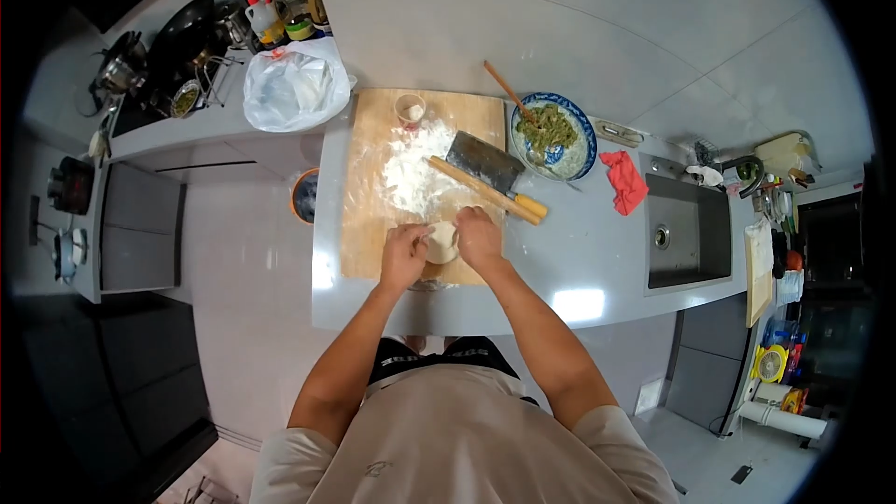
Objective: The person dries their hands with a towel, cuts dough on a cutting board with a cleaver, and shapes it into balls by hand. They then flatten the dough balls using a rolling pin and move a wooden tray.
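1. The left hand (406, 252) has its fingers gathered on the left edge of a pale dough round (442, 245), pinching it.
2. The right hand (477, 238) is curled in at the opposite edge, its fingertips pinching the dough too.
3. The dough round sits between them over the near part of a wooden board (362, 247) – whether it rests flat or is slightly raised cannot be told.
4. The step in hand appears to be handling the flattened dough by its rim; the next move seems to call for even, gentle support from both sides, as soft dough could stretch or tear.
5. Just beyond lies scattered flour (411, 171); to its right, a rolling pin (483, 189) lies slantwise along the near side of a cleaver (485, 161).
6. Farther out, a small cup (409, 109) stands far left on the board – and right of it, a patterned bowl (587, 127) holds green mixture (549, 131).
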Demonstrator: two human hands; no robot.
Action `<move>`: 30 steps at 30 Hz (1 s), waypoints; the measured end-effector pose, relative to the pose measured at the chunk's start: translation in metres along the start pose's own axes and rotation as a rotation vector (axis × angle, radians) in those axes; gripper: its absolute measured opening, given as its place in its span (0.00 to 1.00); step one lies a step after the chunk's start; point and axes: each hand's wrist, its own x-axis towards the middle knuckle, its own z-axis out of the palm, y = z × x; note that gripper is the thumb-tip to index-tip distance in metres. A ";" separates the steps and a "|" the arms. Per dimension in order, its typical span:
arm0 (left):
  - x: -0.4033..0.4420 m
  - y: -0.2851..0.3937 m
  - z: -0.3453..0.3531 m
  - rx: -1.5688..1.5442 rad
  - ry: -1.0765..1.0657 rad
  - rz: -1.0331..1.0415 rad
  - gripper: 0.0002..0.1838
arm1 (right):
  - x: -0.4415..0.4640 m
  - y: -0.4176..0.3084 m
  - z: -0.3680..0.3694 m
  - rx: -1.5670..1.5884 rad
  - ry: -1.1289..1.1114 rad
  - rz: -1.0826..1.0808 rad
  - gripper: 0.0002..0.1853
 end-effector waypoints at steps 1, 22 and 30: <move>-0.002 0.000 0.000 0.039 0.010 0.039 0.13 | -0.001 0.007 0.005 0.176 0.069 0.094 0.04; -0.002 0.128 0.149 -0.005 -0.313 0.355 0.09 | -0.146 0.157 -0.130 1.295 0.571 0.705 0.08; 0.014 0.175 0.280 0.094 -0.241 0.465 0.10 | -0.157 0.308 -0.167 1.236 0.577 0.570 0.08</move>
